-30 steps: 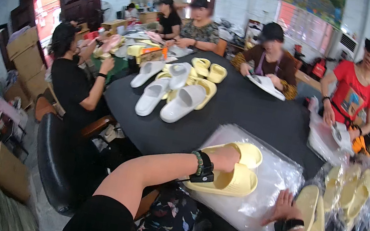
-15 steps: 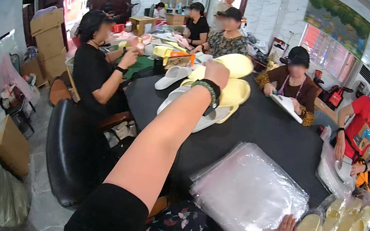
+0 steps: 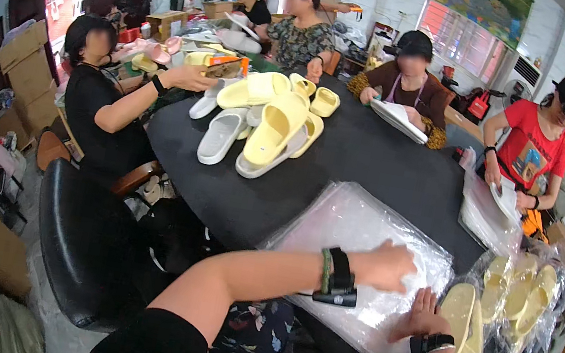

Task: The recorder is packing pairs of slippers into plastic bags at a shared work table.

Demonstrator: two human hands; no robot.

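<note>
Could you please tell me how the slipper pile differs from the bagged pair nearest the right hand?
The slipper pile mixes yellow and pale grey slippers; the bagged pair is yellow only. The slipper pile lies uncovered, whereas the bagged pair is inside clear plastic. The slipper pile holds many slippers, the bagged pair just two. Both rest on the dark table.

Capped workers (image 3: 404,85) line a broad, black table (image 3: 395,159) in a small slipper workshop. Pale-yellow and grey molded slippers (image 3: 275,130) lie heaped toward its left, clear plastic bags (image 3: 331,219) stacked flat nearby, plastic-wrapped yellow slippers (image 3: 458,313) at near right, brown cardboard cartons (image 3: 22,47) by the left wall.
</note>
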